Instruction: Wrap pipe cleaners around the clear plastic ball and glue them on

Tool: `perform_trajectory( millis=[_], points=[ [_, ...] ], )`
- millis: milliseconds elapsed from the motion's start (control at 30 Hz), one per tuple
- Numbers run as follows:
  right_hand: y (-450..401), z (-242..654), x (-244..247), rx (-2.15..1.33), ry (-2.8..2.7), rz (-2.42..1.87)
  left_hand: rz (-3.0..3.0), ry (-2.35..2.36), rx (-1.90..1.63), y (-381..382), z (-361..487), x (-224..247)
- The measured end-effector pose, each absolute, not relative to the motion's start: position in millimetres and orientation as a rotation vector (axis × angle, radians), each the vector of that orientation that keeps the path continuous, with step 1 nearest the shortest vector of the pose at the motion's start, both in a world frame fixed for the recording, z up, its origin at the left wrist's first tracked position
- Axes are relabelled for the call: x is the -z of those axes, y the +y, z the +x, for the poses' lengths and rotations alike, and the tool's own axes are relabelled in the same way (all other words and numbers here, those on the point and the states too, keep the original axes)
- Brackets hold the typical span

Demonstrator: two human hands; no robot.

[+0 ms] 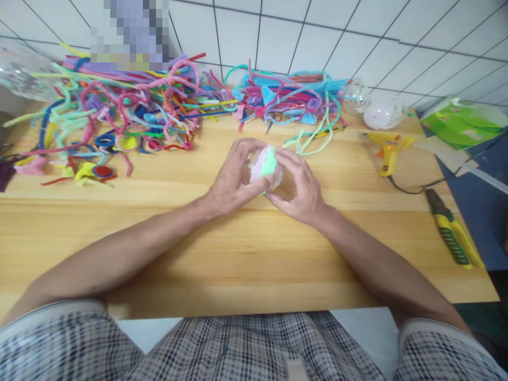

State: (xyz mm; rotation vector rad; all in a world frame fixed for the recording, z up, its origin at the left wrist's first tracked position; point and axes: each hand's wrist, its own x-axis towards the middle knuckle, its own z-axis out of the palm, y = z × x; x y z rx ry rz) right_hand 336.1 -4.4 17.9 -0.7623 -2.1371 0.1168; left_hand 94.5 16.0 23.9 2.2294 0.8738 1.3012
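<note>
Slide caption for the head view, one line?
Left hand and right hand hold a clear ball banded mint and lilac over a wooden table, colorful fuzzy stems heaped beyond.

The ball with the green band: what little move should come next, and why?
Perhaps turn the ball slightly: the left hand has its thumb across the green band, hiding part, and the right hand could help steady it.

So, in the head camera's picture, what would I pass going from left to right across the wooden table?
The left heap of colourful fuzzy stems → the clear ball with mint and lilac bands → the yellow glue gun → the green-and-yellow pliers.
</note>
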Motion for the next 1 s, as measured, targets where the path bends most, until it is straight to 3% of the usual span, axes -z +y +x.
perform_trajectory(
  millis=[1000],
  points=[
    [-6.6,332.9,-17.5,-0.106,-2.081,-0.688,2.193,0.933,-1.39,13.5,97.6,-26.0]
  ],
)
